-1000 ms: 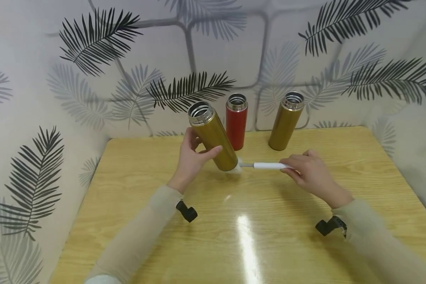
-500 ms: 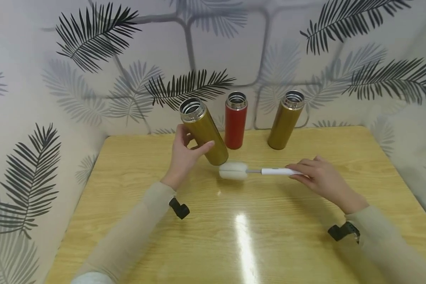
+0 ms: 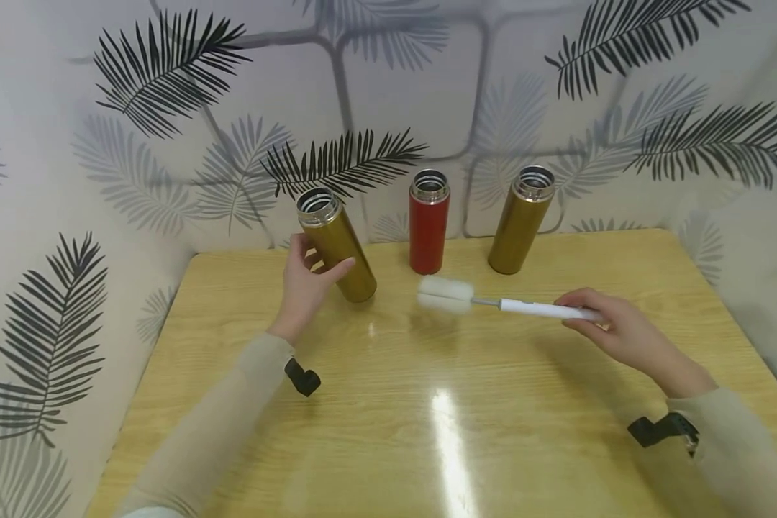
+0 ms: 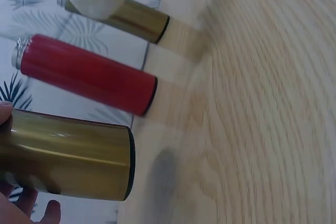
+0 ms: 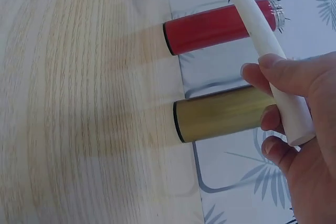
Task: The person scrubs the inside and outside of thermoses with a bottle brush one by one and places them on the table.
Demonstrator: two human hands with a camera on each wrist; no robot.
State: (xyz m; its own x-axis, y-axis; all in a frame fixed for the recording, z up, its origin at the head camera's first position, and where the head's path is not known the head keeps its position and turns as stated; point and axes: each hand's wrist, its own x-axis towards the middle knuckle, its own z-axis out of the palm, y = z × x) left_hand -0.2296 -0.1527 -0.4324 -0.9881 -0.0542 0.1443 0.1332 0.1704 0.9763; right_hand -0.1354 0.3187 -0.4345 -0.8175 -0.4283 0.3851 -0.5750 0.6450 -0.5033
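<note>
My left hand grips a lidless gold thermos bottle, thumb across its front and fingers behind. The bottle leans left in the head view; in the left wrist view its black base is close over the wood, with a shadow beside it. On the right, my right hand pinches the white handle of a bottle brush. Its white sponge head points left, above the table and in front of a red thermos bottle. The thumb and fingertips round the handle show in the right wrist view.
The red bottle stands lidless at the back of the wooden table. To its right stands another open gold thermos bottle. A leaf-patterned wall covering rises right behind the table's back edge.
The brush head was behind the gold bottle's base; it has come out and moved right with my right hand. My left hand has carried the gold bottle left, away from the red one.
</note>
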